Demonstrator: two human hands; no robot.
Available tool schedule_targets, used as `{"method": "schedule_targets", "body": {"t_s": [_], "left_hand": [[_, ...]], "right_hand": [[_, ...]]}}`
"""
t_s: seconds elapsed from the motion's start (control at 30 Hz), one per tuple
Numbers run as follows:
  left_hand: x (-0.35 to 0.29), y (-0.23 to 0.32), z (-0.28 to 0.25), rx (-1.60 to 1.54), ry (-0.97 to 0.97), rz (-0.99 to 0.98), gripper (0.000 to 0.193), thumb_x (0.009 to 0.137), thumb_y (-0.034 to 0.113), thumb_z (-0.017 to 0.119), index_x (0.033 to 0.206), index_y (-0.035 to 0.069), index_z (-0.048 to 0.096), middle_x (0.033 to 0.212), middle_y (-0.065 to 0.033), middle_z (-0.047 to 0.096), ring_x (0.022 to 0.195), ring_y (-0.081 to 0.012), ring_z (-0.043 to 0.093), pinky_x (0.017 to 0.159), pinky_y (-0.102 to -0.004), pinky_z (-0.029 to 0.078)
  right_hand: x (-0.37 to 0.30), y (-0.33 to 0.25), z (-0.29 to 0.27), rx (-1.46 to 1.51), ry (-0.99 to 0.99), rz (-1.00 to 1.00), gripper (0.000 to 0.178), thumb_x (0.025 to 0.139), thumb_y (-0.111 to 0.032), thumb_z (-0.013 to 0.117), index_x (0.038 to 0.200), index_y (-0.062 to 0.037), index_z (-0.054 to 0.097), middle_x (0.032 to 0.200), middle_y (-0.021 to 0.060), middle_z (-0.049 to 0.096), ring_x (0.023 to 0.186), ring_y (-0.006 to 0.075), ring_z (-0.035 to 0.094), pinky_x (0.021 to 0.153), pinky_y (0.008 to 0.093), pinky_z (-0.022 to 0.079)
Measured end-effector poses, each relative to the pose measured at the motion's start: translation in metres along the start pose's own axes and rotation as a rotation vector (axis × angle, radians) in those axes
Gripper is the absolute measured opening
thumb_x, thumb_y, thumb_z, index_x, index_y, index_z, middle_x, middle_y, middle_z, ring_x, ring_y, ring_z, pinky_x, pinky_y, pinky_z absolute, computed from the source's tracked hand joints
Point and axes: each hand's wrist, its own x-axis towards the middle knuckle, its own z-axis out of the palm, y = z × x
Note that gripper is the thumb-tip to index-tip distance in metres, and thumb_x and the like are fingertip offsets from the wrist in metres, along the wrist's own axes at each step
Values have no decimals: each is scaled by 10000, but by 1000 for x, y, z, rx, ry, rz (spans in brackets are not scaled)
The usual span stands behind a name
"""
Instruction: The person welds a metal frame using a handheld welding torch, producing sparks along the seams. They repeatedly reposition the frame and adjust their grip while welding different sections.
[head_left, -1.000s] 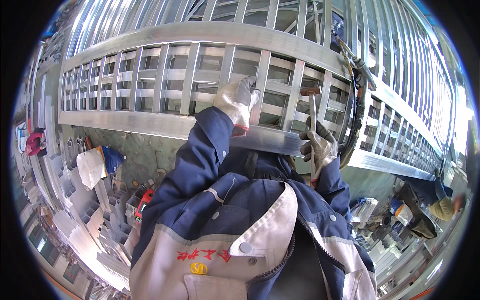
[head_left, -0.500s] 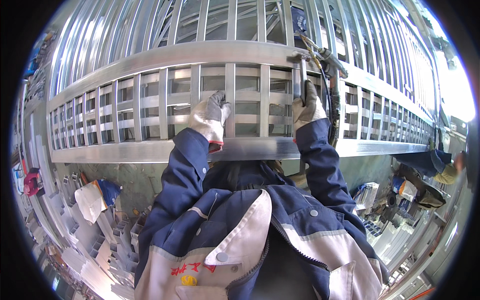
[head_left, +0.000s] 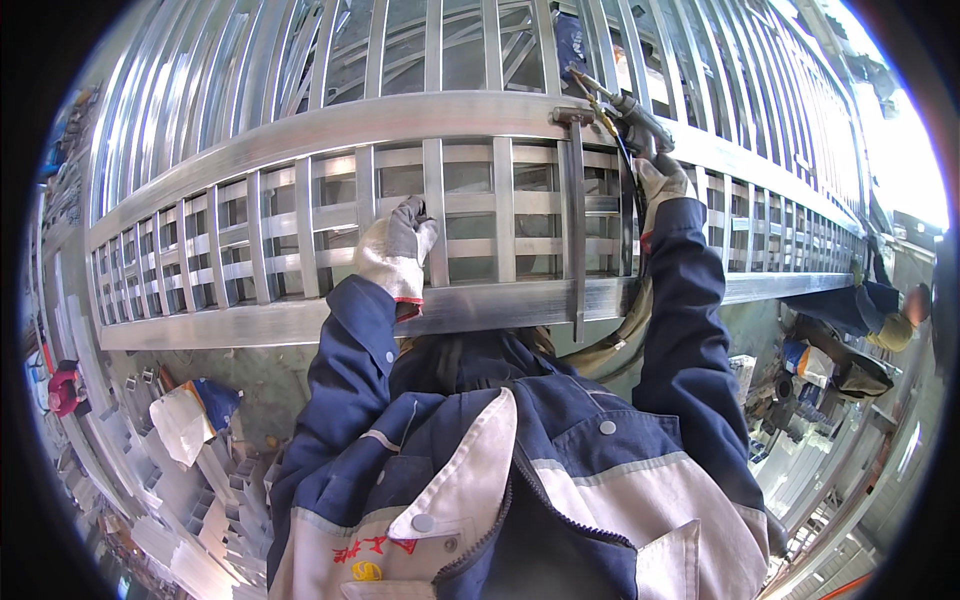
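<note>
My left hand [head_left: 393, 252], in a grey and white work glove, is at an upright slat of the silver metal frame [head_left: 300, 120]. Its fingers are curled; whatever they hold is hidden. My right hand [head_left: 664, 188], gloved alike, closes round the lower end of a welding torch [head_left: 640, 122], which lies across the thick rail with its nozzle pointing away to the left. Left of that hand, a hammer [head_left: 577, 225] rests across the frame, head on the thick rail and handle over the near rail. No hand touches it.
From the torch a thick cable [head_left: 632, 330] drops over the near rail. A dark blue item [head_left: 571, 48] lies beyond the nozzle. Metal profiles [head_left: 210, 510] stand at the lower left, near a white and blue bag [head_left: 185, 420]. Another person's arm [head_left: 845, 308] reaches in at the right.
My right hand has let go of the hammer, leaving it lying across the frame, and has moved right onto the welding torch. My left hand stays by the same slat. The view has shifted slightly.
</note>
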Motion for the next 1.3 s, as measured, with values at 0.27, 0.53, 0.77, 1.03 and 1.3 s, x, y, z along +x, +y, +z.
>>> {"method": "schedule_targets", "body": {"t_s": [0.27, 0.53, 0.77, 1.03, 1.3], "left_hand": [[-3, 2, 1, -42, 21, -26, 470, 1131, 231, 788, 1545, 22, 713, 1140, -132, 858, 975, -200, 772, 920, -373, 615], [-7, -1, 1, -92, 87, 132, 358, 1119, 223, 798, 1424, 41, 756, 1123, -126, 850, 973, -220, 780, 922, -366, 615], [-12, 17, -15, -289, -78, 19, 427, 1164, 217, 746, 1517, -18, 699, 1312, -120, 850, 1178, -183, 781, 1035, -352, 614], [-9, 20, -19, -162, -60, -24, 642, 1083, 402, 847, 1552, -8, 692, 1326, -262, 840, 1220, -397, 815, 1082, -450, 613], [-5, 20, -19, -55, -104, -55, 717, 1072, 440, 858, 1615, 19, 654, 1392, -255, 823, 1233, -348, 803, 1112, -439, 581]], "right_hand": [[8, -8, -23, 234, -141, 290, 546, 1022, -249, 916, 1436, 53, 727, 1165, 89, 814, 1009, 201, 761, 944, 385, 618], [-36, -88, -91, 424, -382, 220, 533, 1039, -222, 884, 1454, 63, 708, 1215, 111, 811, 985, 225, 767, 925, 409, 633], [-118, -182, -65, 642, -412, -62, 519, 1053, -211, 854, 1461, 69, 700, 1238, 126, 807, 977, 238, 767, 912, 415, 636], [-190, -256, -36, 705, -436, -212, 503, 1069, -199, 821, 1470, 75, 692, 1264, 142, 803, 969, 252, 768, 896, 422, 639], [-221, -273, -63, 473, -340, -94, 475, 1090, -166, 769, 1486, 82, 681, 1302, 164, 793, 975, 266, 767, 880, 428, 640]]}}
